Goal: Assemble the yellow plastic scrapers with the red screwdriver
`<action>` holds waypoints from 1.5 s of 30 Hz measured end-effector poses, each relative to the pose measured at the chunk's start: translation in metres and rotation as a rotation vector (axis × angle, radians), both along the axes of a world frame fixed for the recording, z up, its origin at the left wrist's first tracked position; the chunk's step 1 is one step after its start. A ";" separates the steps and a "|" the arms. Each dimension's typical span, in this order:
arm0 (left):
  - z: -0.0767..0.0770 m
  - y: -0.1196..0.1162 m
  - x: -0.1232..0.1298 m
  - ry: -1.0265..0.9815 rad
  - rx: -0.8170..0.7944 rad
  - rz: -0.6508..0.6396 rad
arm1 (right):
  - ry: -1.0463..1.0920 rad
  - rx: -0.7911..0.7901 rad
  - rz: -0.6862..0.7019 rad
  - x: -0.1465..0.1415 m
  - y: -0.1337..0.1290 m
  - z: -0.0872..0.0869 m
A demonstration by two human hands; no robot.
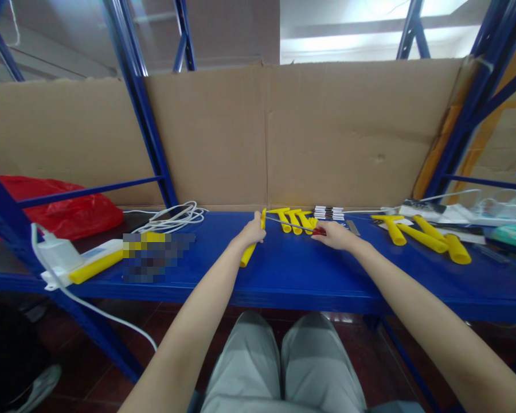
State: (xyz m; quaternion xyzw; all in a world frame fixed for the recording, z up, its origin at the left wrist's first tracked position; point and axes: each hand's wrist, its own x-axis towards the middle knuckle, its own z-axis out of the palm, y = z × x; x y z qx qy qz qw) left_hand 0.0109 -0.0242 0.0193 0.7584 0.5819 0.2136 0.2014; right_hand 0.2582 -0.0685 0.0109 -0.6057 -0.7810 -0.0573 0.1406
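Near the middle of the blue shelf, my left hand (254, 229) is closed round a yellow T-shaped piece (248, 255), its handle pointing down toward the front edge. My right hand (332, 234) grips the red handle (319, 232) of a screwdriver. Its thin metal shaft (290, 222) runs left, and the tip reaches the yellow piece by my left fingers; the exact contact is too small to tell. Behind the shaft, several yellow T-shaped pieces (295, 221) lie in a row. Beside them, near my right hand, is a stack of white strips (329, 213).
More yellow pieces (422, 234) lie at the right, near white power strips and cables. On the left are a coiled white cable (176, 215), a white power strip with an adapter (60, 252), and a red bag (64, 207). Cardboard (206, 137) stands behind the shelf between blue posts.
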 end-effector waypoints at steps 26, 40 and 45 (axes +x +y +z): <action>-0.002 0.002 -0.001 -0.007 0.010 -0.002 | 0.077 0.069 -0.005 0.010 0.007 -0.003; -0.002 0.003 -0.001 -0.044 0.023 0.015 | 0.058 0.043 -0.015 0.016 0.006 -0.001; -0.003 0.004 -0.002 -0.069 0.065 0.078 | 0.060 -0.023 -0.049 0.018 0.008 -0.003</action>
